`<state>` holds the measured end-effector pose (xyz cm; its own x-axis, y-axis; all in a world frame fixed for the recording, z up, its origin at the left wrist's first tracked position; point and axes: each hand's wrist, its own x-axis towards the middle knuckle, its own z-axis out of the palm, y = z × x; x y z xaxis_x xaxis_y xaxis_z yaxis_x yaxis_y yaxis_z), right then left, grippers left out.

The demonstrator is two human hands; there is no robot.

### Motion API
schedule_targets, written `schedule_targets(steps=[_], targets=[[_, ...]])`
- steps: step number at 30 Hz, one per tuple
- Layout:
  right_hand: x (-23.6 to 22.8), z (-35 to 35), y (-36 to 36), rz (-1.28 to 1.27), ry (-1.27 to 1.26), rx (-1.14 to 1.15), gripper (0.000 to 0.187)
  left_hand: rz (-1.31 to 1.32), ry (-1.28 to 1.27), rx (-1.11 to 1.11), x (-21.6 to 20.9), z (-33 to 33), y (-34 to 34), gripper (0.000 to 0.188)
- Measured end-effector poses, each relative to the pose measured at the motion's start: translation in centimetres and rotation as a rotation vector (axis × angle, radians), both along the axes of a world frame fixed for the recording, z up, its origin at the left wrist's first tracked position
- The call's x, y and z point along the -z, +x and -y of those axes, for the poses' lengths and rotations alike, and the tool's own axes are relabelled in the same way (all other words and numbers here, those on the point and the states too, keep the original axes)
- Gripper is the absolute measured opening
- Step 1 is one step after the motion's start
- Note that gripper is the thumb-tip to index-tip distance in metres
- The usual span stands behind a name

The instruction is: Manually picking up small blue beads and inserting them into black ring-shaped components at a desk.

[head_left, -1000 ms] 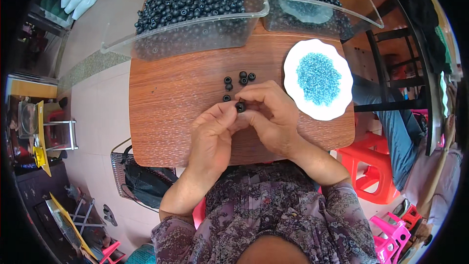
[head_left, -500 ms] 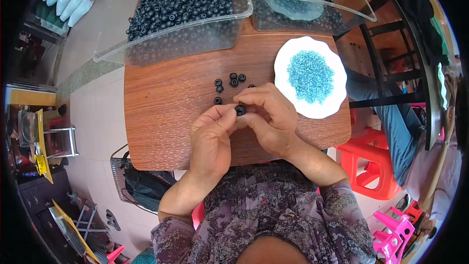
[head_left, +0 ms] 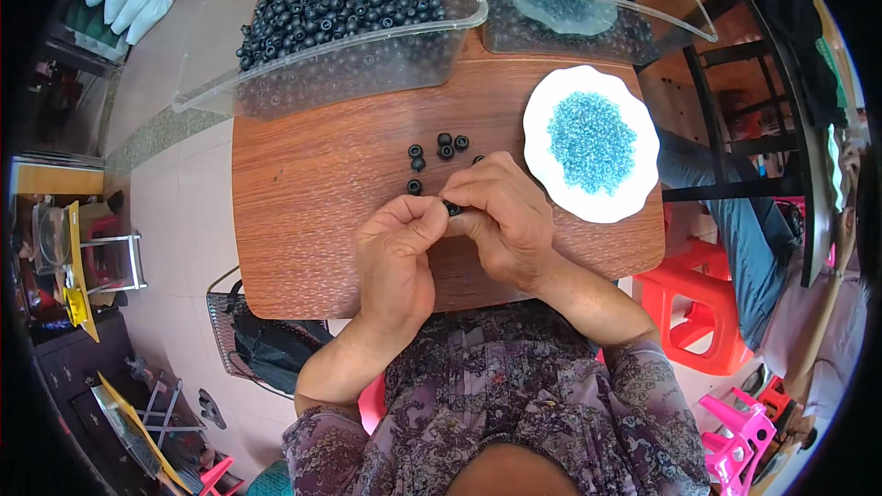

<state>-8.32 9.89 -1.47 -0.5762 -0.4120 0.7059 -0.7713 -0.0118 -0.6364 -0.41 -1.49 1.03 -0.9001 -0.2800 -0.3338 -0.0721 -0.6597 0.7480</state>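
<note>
- In the head view: grasps one bead [head_left: 451, 208] by the fingertips of left hand [head_left: 397, 246] and right hand [head_left: 507, 225] together, over the table [head_left: 299, 248], closer to its near edge than its far.
- Best to steady with the left, turn gently with the right, keeping the hole in sight.
- Shows less of the bead than half a second ago, now more hidden by fingers.

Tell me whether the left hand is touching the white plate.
Apart. The head view shows the left hand well left of the white plate, with the right hand and some tabletop between them.
</note>
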Motion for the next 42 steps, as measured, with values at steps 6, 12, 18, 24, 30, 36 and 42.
schedule_targets(steps=[6,12,18,24,30,36,42], targets=[[-0.1,-0.3,0.5,0.093,-0.003,0.039,0.027,0.019,0.068,0.002,0.4,-0.1,0.0,0.01],[-1.5,-1.3,2.2,0.003,0.135,0.019,0.042,0.032,-0.123,0.041,0.4,0.1,1.1,0.014],[-3.4,-4.5,1.3,0.87,0.389,-0.072,0.069,-0.017,-0.052,0.023,0.5,1.4,1.4,0.011],[-5.9,-4.6,0.4,1.111,0.232,-0.186,0.077,-0.043,-0.092,0.045,-0.3,1.3,2.2,0.013],[-7.8,-4.7,1.7,1.224,0.337,-0.394,0.079,-0.18,-0.282,-0.006,-3.5,3.4,1.0,0.02],[-8.1,-5.3,2.1,1.087,0.562,-0.533,0.066,-0.433,-1.027,-0.222,-9.3,6.2,-3.5,0.017],[-9.9,-7.6,-0.7,0.878,0.328,-0.3,0.038,-0.265,-1.45,-0.292,-9.9,10.6,-10.6,0.021]])
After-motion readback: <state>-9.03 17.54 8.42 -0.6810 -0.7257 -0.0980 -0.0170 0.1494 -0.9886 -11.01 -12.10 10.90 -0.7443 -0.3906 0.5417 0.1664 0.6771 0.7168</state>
